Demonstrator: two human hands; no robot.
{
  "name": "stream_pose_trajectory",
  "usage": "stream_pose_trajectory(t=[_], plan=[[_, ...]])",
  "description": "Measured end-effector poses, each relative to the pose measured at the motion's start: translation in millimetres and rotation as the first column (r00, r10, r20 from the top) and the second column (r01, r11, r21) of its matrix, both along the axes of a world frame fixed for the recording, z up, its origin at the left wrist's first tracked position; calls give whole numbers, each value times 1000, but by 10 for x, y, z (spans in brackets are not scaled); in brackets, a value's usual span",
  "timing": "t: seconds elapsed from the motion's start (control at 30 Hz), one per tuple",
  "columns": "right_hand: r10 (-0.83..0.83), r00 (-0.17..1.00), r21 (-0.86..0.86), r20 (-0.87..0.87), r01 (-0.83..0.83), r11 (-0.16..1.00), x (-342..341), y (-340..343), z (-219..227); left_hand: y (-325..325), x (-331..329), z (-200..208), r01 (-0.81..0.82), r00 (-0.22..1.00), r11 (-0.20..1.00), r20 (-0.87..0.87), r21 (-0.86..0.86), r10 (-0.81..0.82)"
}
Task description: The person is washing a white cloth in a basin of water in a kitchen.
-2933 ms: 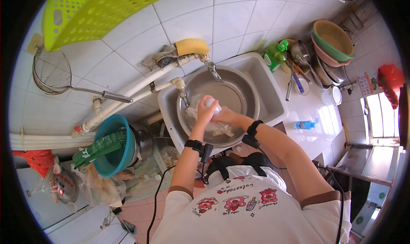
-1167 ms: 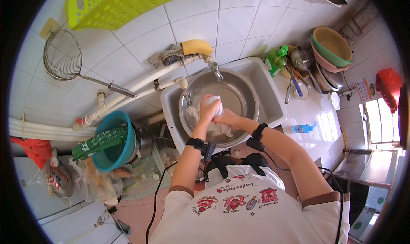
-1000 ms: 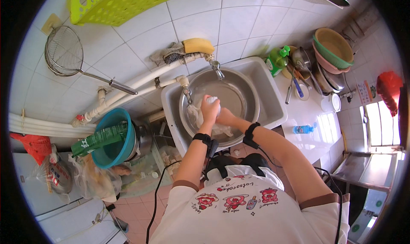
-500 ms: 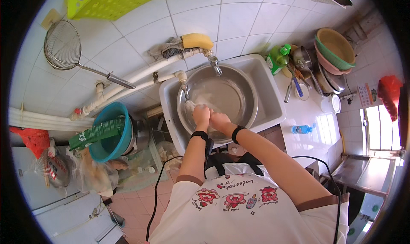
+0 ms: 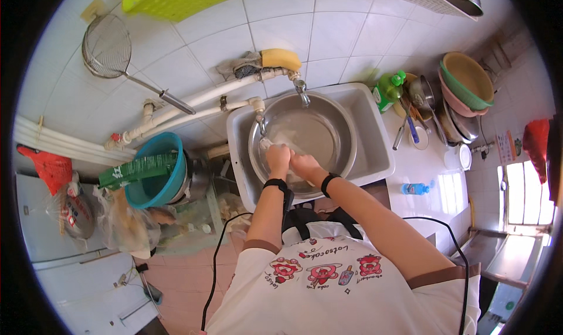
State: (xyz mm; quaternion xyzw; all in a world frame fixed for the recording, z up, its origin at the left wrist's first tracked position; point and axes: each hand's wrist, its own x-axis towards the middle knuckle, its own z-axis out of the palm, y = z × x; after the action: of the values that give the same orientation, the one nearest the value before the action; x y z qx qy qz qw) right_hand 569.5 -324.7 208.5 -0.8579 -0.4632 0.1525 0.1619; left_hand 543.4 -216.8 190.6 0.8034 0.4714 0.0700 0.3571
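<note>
Both my hands are closed and pressed together over the left part of a round metal basin (image 5: 350, 153), which sits in a grey sink (image 5: 375, 150). A whitish cloth (image 5: 266, 143) is bunched in them; one end pokes out past my left hand (image 5: 278, 159), and a pale bit shows below my right hand (image 5: 304, 165). Most of the cloth is hidden by my fingers. Just beyond my left hand is a metal tap (image 5: 261, 124); a second tap (image 5: 302, 94) hangs over the basin's far rim. The basin's bottom looks wet.
A green soap bottle (image 5: 389, 92), stacked bowls (image 5: 466, 80) and a small blue bottle (image 5: 415, 189) stand on the right-hand counter. At left are a turquoise basin (image 5: 143, 199) and plastic bags (image 5: 126, 220). A wire strainer (image 5: 107, 46) hangs on the wall.
The whole view has shifted slightly, with the wall and sink sitting a little farther right. My hands stay clasped together on the cloth over the basin.
</note>
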Motion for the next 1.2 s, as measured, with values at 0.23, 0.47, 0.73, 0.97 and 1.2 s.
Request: stream_pose_trajectory(t=[0.23,0.47,0.73,0.97,1.2], plan=[[15,998,68,65,-19,998,114,-246,154,135,-227,487,-35,954,581,146,-813,262],[-71,996,127,51,64,990,189,-215,245,26,-761,847,316,886,616,457,-722,81],[164,982,265,-94,-134,955,115,39,183,-6,-1229,836,319,811,664,557,-677,179],[331,944,271,7,-320,908,-10,54,65,-272,-1569,586,297,774,854,632,-427,46],[390,920,174,42,-391,904,-903,20,693,-512,-2557,873,227,690,880,707,-417,157]])
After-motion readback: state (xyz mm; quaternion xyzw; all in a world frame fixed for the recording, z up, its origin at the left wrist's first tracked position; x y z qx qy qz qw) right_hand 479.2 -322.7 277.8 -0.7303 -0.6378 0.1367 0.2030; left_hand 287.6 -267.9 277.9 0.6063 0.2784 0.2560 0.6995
